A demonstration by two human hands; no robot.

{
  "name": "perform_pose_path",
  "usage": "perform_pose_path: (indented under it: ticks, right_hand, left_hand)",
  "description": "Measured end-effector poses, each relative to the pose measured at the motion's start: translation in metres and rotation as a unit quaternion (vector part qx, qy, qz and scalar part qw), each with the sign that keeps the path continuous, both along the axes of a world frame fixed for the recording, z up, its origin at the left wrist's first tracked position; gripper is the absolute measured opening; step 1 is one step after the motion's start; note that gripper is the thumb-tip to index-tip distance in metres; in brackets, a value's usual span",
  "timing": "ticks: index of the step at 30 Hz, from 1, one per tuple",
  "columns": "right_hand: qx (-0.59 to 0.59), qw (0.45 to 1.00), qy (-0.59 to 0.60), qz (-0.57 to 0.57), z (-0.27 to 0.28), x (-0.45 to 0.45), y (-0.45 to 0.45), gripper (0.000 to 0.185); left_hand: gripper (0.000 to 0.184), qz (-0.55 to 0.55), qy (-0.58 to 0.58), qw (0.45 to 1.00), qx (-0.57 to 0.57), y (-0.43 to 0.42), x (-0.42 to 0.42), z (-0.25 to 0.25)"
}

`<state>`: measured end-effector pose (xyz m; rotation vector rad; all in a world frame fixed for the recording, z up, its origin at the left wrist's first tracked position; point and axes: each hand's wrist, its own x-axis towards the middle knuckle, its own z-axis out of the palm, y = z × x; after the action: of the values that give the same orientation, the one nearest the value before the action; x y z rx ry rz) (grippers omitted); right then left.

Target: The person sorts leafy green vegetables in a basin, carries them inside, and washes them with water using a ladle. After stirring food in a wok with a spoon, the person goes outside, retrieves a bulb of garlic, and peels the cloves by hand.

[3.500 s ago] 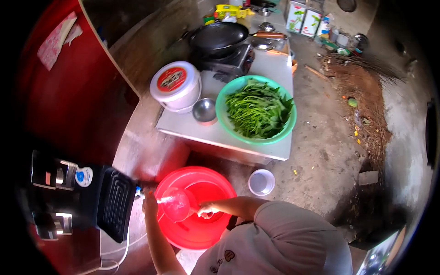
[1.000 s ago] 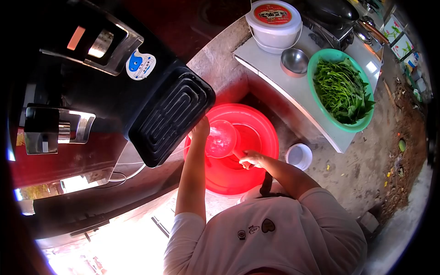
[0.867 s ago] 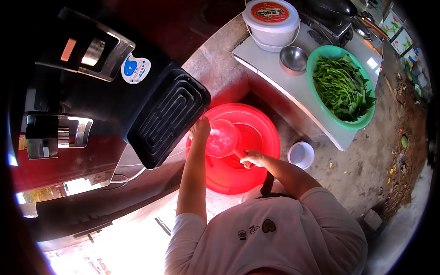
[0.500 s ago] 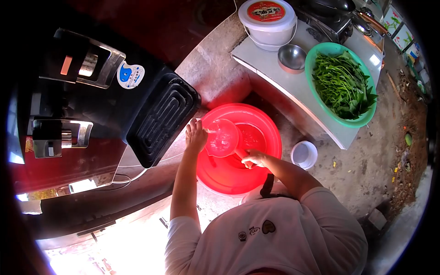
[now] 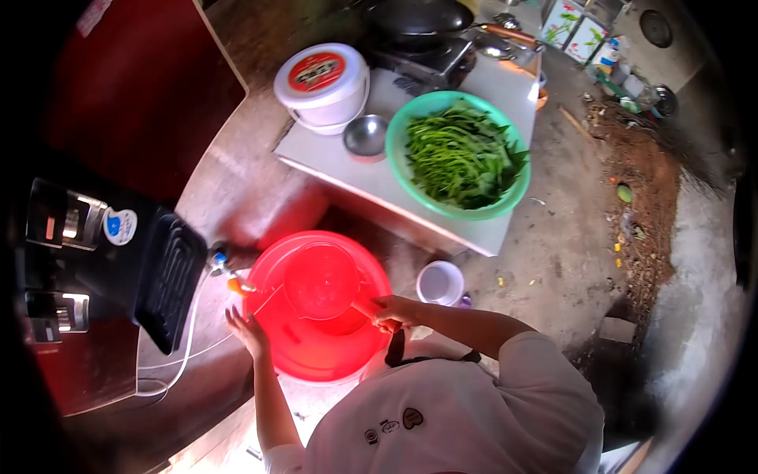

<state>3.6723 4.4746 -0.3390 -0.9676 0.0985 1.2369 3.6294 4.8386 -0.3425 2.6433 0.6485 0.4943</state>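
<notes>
From my feed: bare floor (image 5: 545,268), pale worktop (image 5: 347,166), glossy dark-red panel (image 5: 134,87) left, rough wall (image 5: 687,292) right, bright light at bottom.

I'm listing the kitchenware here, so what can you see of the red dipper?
The red dipper has a round bowl and a straight handle and looks like plastic. Held mouth up over the red basin, it seems to hold water. The right hand grips its handle; the left hand is apart from it. Whether it touches the basin is unclear.
</notes>
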Motion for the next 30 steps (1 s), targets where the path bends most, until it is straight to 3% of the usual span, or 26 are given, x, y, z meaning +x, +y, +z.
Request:
perform_pose_path:
  ticks: [4,9,11,15,16,25,30]
  right_hand:
    - [0.024,0.998,-0.025,-0.043,0.064,0.008,-0.065,0.044]
    - [-0.085,0.984,-0.054,-0.149,0.13,0.022,-0.143,0.04]
    - [-0.102,0.969,-0.081,-0.209,0.15,0.03,-0.173,0.03]
    - [-0.165,0.957,-0.107,-0.211,0.192,0.059,-0.239,0.036]
    - [-0.181,0.948,-0.105,-0.239,0.205,0.067,-0.248,0.027]
    - [-0.271,0.921,-0.132,-0.246,0.202,0.13,-0.335,0.016]
    - [-0.298,0.915,-0.155,-0.225,0.204,0.149,-0.352,0.014]
  left_hand:
    - [0.044,-0.001,0.019,1.0,0.011,-0.034,-0.021,-0.041]
    - [0.045,-0.039,0.026,0.998,-0.045,-0.132,0.013,-0.027]
    - [0.045,-0.119,-0.008,0.992,-0.05,-0.169,0.035,-0.014]
    - [0.048,-0.165,-0.017,0.982,-0.087,-0.249,0.075,0.021]
    - [0.048,-0.176,-0.01,0.979,-0.106,-0.269,0.085,0.029]
    - [0.048,-0.311,-0.036,0.944,-0.103,-0.398,0.168,0.045]
    - [0.051,-0.305,0.053,0.951,-0.002,-0.437,0.193,0.022]
